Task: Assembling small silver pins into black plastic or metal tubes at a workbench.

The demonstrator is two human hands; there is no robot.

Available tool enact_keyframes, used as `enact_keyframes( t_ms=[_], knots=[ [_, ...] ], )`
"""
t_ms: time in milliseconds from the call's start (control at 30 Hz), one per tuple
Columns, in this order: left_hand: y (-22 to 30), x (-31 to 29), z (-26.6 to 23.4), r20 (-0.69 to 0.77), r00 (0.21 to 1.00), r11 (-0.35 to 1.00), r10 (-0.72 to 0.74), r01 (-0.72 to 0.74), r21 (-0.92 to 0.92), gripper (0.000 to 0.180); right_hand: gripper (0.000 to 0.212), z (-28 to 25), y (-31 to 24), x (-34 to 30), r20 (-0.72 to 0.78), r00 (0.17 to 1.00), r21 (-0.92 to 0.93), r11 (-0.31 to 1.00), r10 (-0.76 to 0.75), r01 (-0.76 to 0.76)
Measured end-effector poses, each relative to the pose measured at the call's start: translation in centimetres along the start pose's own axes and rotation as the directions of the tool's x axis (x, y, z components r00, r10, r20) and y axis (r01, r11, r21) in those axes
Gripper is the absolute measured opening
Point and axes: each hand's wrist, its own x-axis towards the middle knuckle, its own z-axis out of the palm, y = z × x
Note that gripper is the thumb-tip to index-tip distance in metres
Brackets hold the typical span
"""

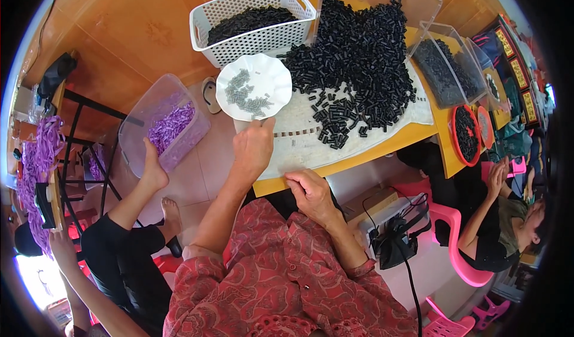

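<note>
My left hand (254, 145) is closed at the near rim of a white scallop-edged plate (272, 77), its fingertips partly hidden by the plate. Small clear grey tube-like pieces (239, 90) lie in a loose cluster on the plate. My right hand (312, 196) is at the table's near edge, fingers curled and thumb against the index finger; whatever may be between them is hidden. Beyond it, a large heap of short black plastic pieces (365, 56) spreads over a white cloth (287, 154).
A white perforated basket (257, 45) and a clear bin (448, 77) hold black pieces. A red round tray (466, 135) stands at the table's right. Purple strips fill a clear tub (194, 135) on the left. People sit on both sides; a pink chair (457, 241) is at right.
</note>
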Motion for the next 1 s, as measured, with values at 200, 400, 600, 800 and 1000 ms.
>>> enact_keyframes(
  t_ms=[200, 400, 600, 800, 1000],
  knots=[
    [0.6, 0.1, 0.1, -0.041, 0.998, 0.998, 0.056, -0.056, -0.005, 0.024, 0.012, -0.5, 0.1, 0.0, 0.008, 1.000, -0.014, 1.000, 0.011, -0.011],
    [0.1, 0.0, 1.3, -0.026, 1.000, 0.999, -0.009, 0.010, 0.046, 0.010, 0.013, -0.8, 0.2, 0.1, 0.024, 0.999, -0.016, 0.999, 0.032, -0.032],
    [0.2, 0.0, 0.7, 0.047, 0.995, 0.995, -0.089, 0.091, -0.040, 0.013, 0.010, -1.6, 0.6, 0.3, 0.004, 0.998, -0.051, 0.997, 0.057, -0.057],
    [0.0, -0.4, 0.8, 0.089, 0.989, 0.992, -0.117, 0.121, -0.038, 0.017, 0.010, -3.3, 2.0, 1.0, -0.198, 0.976, -0.127, 0.985, 0.095, -0.121],
    [1.3, -1.9, 0.1, 0.086, 0.994, 0.976, -0.068, 0.085, -0.202, 0.016, 0.013, -4.3, 3.5, 3.1, -0.333, 0.942, -0.390, 0.904, 0.037, -0.173]
  ],
)
